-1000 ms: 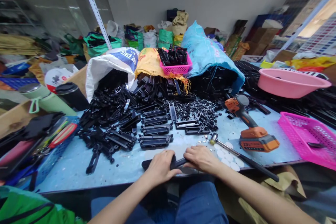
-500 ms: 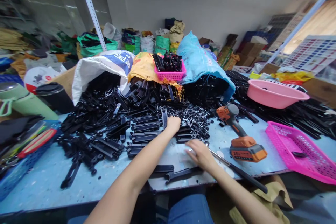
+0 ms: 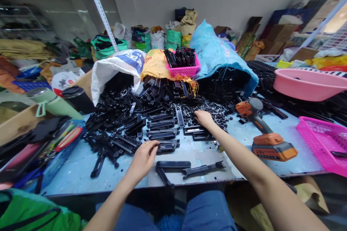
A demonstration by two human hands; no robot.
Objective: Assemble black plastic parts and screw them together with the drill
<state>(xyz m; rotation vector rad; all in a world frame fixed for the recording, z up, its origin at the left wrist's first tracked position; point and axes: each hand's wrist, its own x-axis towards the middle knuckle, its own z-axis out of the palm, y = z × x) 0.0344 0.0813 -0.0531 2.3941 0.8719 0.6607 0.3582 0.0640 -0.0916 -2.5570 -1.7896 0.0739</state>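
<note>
Head view was filled by a pale blue worktop (image 3: 76, 166), scuffed and dusty, over which both hands were held. Beyond the hands three woven sacks were laid on their sides: a white sack (image 3: 116, 66), a yellow sack (image 3: 155, 63) and a blue sack (image 3: 217, 54), with black plastic parts spilled from their mouths. Far to the right of the right hand (image 3: 204, 118) a smooth pink basin (image 3: 306, 85) and a latticed pink basket (image 3: 322, 140) were set, and nearer that hand an orange cordless drill (image 3: 265, 133) was laid.

Between the hands, flat ribbed black brackets (image 3: 162, 130) were laid in neat rows. The left hand (image 3: 143, 158) was half curled, its fingertips laid on the end of the nearest bracket, with no closed grip seen. Just right of it, towards the body, two long black arms (image 3: 189, 168) with forked ends were laid at the table edge, untouched.

The right hand was stretched forward, palm down, into a heap of small black-and-silver pieces (image 3: 214, 110). Its fingertips were hidden, so it could not be told whether anything was pinched. Such small, spiky pieces would be judged best taken in a fingertip pinch, a few at a time, with the bracket steadied flat so that the rows were not disturbed.
</note>
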